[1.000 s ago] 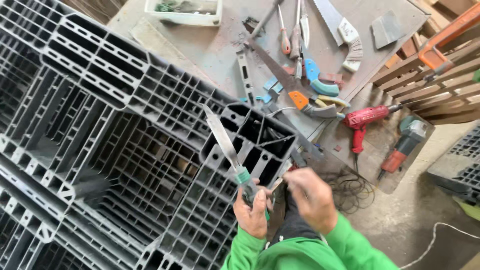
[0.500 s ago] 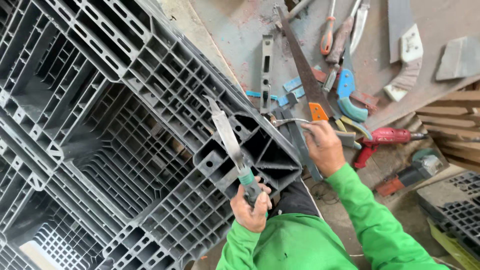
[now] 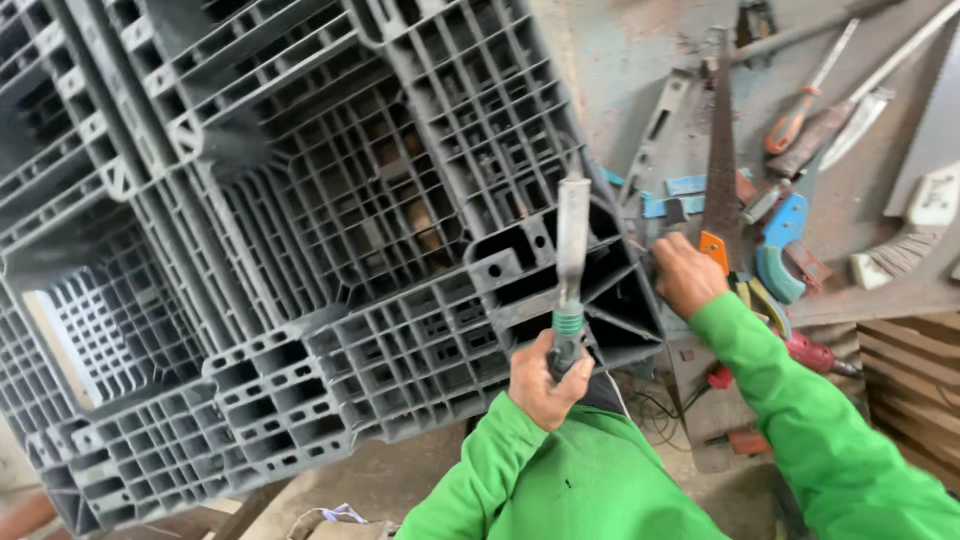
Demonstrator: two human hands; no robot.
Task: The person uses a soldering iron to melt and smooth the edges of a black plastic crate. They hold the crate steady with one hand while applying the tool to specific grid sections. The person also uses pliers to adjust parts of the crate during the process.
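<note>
- The left hand (image 3: 540, 382) is wrapped tight round the handle of a chisel (image 3: 571, 262), fist low on the grip, so the flat blade stands up and lies across the corner block of the grey plastic pallet (image 3: 330, 250). Held that way, the steel rests against the open hollow of the block, at its upper rim.
- The right hand (image 3: 686, 275) is out at the far side of that corner, just beside the hand saw (image 3: 722, 150) on the desk (image 3: 620, 60). Its fingers curl away from view, so I cannot tell whether they grip anything or only press on the pallet's edge.
- The pallet leans tilted against the desk, underside ribs facing the person, which puts the corner within reach of both hands.
- Tools lie loose on the desk: an orange-handled screwdriver (image 3: 800, 110), a blue-handled tool (image 3: 785, 245), a red power tool (image 3: 815, 352) partly hidden under the green sleeve (image 3: 800, 400).
- The chisel's cutting tip is hard to make out against the grey ribs. The pallet runs off the picture at left and top.
</note>
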